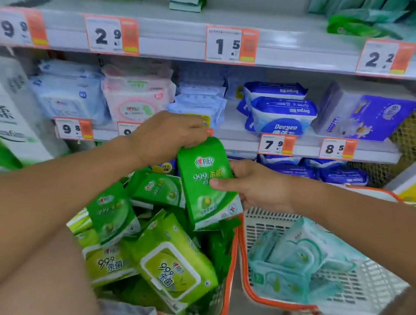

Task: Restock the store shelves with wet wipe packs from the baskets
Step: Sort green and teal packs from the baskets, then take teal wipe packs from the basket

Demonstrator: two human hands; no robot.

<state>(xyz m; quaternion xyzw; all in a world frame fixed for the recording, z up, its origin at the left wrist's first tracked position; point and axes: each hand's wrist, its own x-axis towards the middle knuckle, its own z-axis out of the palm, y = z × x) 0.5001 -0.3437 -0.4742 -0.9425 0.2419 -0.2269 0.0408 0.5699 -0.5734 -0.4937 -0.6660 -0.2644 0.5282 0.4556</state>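
1. Head view, biggest first: shelves [163, 45] span the upper half of the frame; price tags run along the edges. The top shelf at upper centre holds only a small stack, so there's likely room to restock.
2. Left basket [228, 279], lower centre, is piled with green wet wipe packs. Right basket [267, 218], lower right, holds a few pale teal packs [302, 257].
3. Your left hand [161, 138] curls over the top end of a green pack [206, 183], mid-frame above the left basket.
4. Your right hand [256, 185] pinches the same pack's side, thumb on its face. Two-handed hold probably squares it upright for shelving.
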